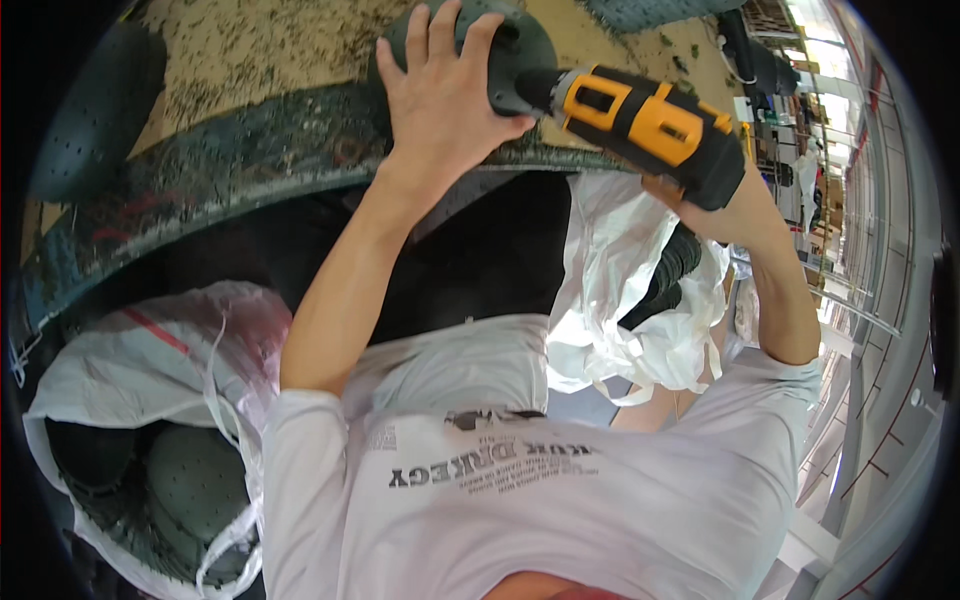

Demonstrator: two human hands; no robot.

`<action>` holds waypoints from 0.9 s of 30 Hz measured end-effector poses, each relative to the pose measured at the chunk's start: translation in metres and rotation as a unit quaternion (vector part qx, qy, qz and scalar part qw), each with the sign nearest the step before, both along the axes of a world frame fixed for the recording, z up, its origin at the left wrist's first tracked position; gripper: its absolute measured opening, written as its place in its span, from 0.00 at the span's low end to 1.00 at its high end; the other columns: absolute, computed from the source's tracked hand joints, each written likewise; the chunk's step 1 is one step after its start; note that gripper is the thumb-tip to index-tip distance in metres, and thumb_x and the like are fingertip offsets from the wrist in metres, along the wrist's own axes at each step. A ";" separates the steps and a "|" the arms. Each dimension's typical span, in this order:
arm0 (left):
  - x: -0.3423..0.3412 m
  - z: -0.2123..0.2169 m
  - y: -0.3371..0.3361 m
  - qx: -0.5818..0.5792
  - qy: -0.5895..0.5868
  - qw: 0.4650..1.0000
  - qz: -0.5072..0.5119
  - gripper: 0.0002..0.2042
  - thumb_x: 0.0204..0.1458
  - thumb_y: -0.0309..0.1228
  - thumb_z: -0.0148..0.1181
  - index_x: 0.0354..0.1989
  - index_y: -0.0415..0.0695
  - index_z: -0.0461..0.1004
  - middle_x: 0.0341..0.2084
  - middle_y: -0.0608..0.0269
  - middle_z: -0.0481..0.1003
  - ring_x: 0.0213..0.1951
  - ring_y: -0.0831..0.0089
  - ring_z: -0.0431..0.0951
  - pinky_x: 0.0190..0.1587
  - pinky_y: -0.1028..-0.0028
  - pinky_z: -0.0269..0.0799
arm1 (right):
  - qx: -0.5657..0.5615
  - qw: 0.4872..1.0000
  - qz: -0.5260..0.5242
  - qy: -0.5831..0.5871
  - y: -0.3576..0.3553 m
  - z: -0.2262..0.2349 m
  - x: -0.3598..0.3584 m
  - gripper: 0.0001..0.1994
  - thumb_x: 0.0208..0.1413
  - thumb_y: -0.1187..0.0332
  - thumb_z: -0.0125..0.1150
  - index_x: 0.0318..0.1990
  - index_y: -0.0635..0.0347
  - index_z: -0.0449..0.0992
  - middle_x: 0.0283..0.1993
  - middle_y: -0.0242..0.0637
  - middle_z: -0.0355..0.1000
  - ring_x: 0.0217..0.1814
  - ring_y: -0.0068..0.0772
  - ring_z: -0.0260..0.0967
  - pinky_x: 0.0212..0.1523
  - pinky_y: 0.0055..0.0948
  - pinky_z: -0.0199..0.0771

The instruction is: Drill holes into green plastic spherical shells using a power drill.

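Note:
A dark grey-green, rounded plastic piece (525, 45) lies at the front edge of the work table (260, 140). Across it rests my left hand (440, 95), fingers spread, thumb stretched toward the drill's tip. My right hand (725, 215) is wrapped round the handle of a yellow and black cordless drill (640, 120), partly hidden behind the tool's body. The drill points left, its black chuck end against or just over the piece, beside my left hand. Whether the bit is in the plastic I cannot tell.
Dark shavings litter the table's tan surface. Another perforated dark piece (95, 110) is at the left. Below the table, a white sack (130, 370) holds similar perforated pieces, and a second white sack (605, 270) with dark ribbed items stands at right. Shelving (815, 170) lines the far right.

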State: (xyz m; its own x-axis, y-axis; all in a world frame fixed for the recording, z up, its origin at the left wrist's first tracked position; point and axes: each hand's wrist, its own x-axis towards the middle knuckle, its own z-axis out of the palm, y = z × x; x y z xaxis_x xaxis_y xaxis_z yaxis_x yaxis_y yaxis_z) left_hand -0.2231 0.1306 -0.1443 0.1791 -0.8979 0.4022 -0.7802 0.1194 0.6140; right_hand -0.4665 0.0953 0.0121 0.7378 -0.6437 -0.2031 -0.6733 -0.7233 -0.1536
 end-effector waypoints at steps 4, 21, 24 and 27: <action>0.000 -0.006 0.001 0.018 -0.009 1.000 -0.004 0.47 0.32 0.47 0.80 0.63 0.50 0.58 0.64 0.49 0.55 0.69 0.46 0.49 0.67 0.37 0.45 | 0.019 0.998 -0.005 -0.057 0.020 0.003 -0.014 0.33 0.41 0.67 0.76 0.58 0.60 0.71 0.54 0.43 0.73 0.57 0.45 0.71 0.61 0.37 0.67; 0.000 -0.006 -0.003 0.030 -0.029 0.999 -0.013 0.29 0.60 0.45 0.57 0.66 0.46 0.58 0.67 0.44 0.54 0.70 0.44 0.48 0.68 0.44 0.43 | -0.018 0.972 -0.102 -0.210 0.097 -0.015 -0.104 0.14 0.47 0.77 0.71 0.44 0.60 0.81 0.40 0.37 0.80 0.39 0.37 0.78 0.41 0.31 0.76; 0.002 0.003 0.000 0.061 -0.014 0.997 -0.037 0.33 0.57 0.45 0.61 0.68 0.47 0.56 0.68 0.44 0.51 0.71 0.43 0.46 0.69 0.44 0.42 | 0.012 0.960 -0.127 -0.250 0.096 -0.019 -0.097 0.13 0.48 0.76 0.72 0.43 0.60 0.81 0.39 0.36 0.80 0.38 0.36 0.78 0.40 0.31 0.76; 0.001 0.012 0.004 0.092 -0.034 0.994 -0.047 0.40 0.51 0.46 0.68 0.69 0.48 0.54 0.69 0.44 0.49 0.72 0.43 0.44 0.70 0.43 0.42 | -0.036 0.974 -0.034 -0.222 0.081 -0.013 -0.080 0.13 0.48 0.77 0.72 0.43 0.60 0.81 0.39 0.34 0.80 0.39 0.32 0.78 0.40 0.28 0.76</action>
